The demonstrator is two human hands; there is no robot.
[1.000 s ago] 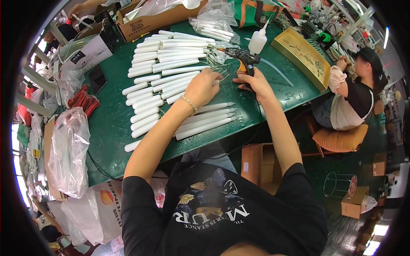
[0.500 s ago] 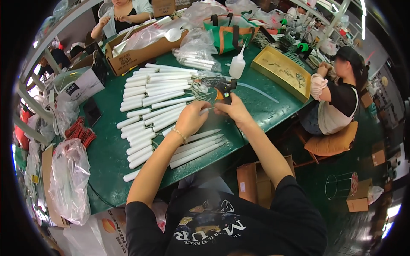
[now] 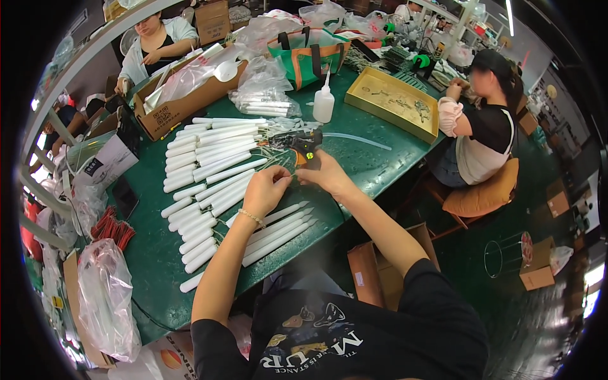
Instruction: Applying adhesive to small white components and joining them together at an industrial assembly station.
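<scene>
My left hand (image 3: 267, 190), with a beaded bracelet at the wrist, is closed in a pinch; what its fingertips hold is too small to make out. Close beside it, my right hand (image 3: 326, 176) curls at the handle of a black and orange wire stripper (image 3: 303, 147), its lower end hidden by the hand. The right fingertips also come together near the left ones. Left of my hands lie rows of white candle-shaped tubes (image 3: 218, 155), with thin wires at some ends. Several longer pointed white tubes (image 3: 278, 237) lie below my left hand.
A white squeeze bottle (image 3: 323, 104) and gold tray (image 3: 358, 96) stand beyond my hands. Behind are a long cardboard box (image 3: 152, 123) and green bag (image 3: 311, 62). Red wires (image 3: 114, 229) lie left. A person (image 3: 484, 120) sits at right, another (image 3: 155, 50) across the table.
The view has shifted, so the table appears farther left and slightly lower. A small white piece seen at my left fingertips no longer shows. The person across has lowered one hand.
</scene>
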